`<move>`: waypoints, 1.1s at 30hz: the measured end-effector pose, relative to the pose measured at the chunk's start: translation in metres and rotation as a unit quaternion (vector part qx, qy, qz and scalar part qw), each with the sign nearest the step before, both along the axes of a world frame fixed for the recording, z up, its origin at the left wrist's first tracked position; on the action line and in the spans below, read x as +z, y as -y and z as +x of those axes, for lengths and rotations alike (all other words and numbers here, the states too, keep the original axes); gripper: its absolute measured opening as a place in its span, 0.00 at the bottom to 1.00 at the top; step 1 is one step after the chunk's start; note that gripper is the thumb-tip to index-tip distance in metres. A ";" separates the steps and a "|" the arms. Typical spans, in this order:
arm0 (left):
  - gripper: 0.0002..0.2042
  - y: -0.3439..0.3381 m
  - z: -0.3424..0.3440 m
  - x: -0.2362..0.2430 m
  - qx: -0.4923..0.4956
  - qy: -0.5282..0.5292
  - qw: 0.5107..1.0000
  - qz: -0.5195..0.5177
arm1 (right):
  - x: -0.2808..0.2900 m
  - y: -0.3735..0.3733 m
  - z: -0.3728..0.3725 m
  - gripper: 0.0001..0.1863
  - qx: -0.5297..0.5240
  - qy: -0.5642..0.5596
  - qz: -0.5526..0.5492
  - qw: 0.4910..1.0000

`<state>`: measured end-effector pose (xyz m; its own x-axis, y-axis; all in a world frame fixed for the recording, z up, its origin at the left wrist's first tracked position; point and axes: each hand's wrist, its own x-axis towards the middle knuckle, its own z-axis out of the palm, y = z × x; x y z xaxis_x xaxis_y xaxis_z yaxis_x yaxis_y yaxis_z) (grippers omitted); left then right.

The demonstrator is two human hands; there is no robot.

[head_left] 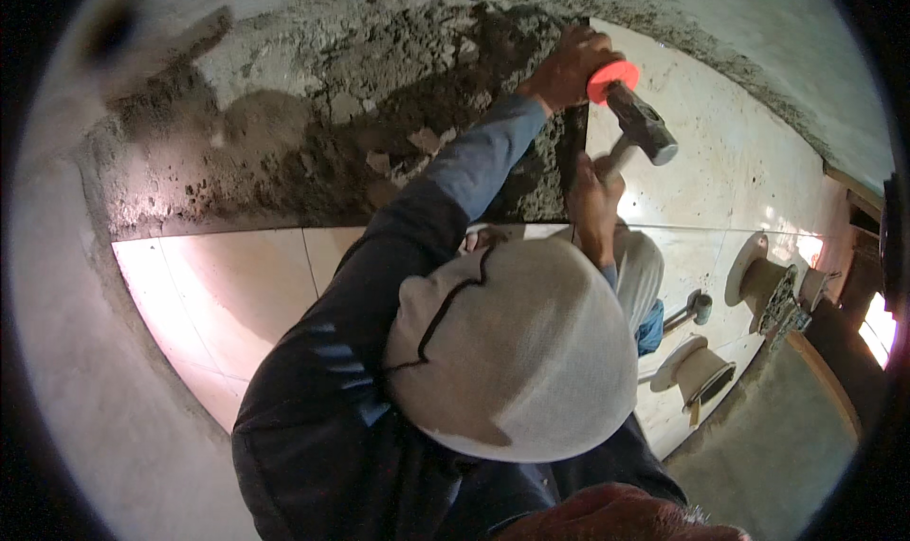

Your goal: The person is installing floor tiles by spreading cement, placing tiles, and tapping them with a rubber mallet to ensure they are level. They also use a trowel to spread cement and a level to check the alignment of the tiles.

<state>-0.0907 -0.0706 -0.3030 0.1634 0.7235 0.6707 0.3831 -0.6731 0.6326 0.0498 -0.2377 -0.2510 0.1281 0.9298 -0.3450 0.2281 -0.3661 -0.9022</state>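
My left hand [572,65], at the end of a blue-grey sleeve, is wrapped round what looks like a chisel with a round orange-red hand guard [609,79]. The blade is hidden from view. My right hand [595,209] grips the handle of a club hammer [645,131], whose dark steel head is right beside the guard; I cannot tell whether it touches the chisel. Both hands are over the boundary between a rough patch of broken grey mortar [351,95] and pale floor tiles [720,162]. A large beige cloth shape [521,351] with a black line covers the right forearm.
A second hammer [700,309] lies on the tiles at the right, near blue cloth [650,329]. Two flanged cylindrical things [706,370] stand farther right. Loose mortar pieces [424,141] lie on the rough patch. Grey plastered walls [85,370] curve round the floor.
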 end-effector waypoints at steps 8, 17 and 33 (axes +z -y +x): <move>0.18 -0.016 0.006 0.000 0.042 0.071 0.997 0.000 | 0.184 -0.045 0.062 0.10 0.005 -0.127 0.409 0.904; 0.20 -0.016 -0.001 0.016 0.026 0.080 0.996 0.005 | 0.022 -0.027 0.027 0.11 -0.052 0.063 0.105 0.991; 0.18 -0.012 0.014 0.020 0.070 0.098 0.991 -0.051 | 0.170 -0.060 0.041 0.17 -0.096 0.086 0.468 0.874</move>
